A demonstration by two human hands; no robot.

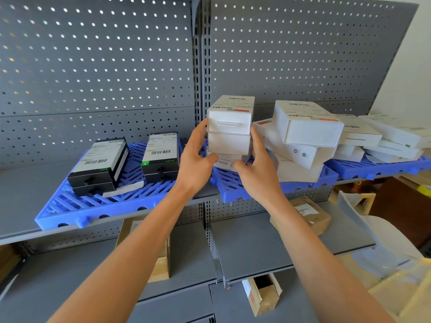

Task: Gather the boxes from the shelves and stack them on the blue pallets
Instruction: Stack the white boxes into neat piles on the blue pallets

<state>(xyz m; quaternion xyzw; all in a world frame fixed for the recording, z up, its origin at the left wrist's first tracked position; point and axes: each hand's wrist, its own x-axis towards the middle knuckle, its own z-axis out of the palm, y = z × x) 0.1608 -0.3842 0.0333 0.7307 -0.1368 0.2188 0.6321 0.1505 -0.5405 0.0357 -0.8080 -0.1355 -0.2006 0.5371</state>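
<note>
A stack of three white boxes (229, 134) stands on the middle blue pallet (233, 187) on the upper shelf. My left hand (196, 157) grips the stack's left side, thumb at the bottom box. My right hand (256, 164) grips its right side, thumb also on the bottom box. More white boxes (305, 127) lie piled untidily to the right, across the middle pallet and the right blue pallet (377, 169). Two short stacks of black boxes (100, 166) (161, 155) sit on the left blue pallet (93, 206).
The grey pegboard back wall (98, 66) rises behind the shelf. On the lower shelves are brown cardboard boxes (310, 214) (161, 259) and an open carton (262, 293). A grey and white bin (373, 234) and yellow foam (403, 290) stand at the lower right.
</note>
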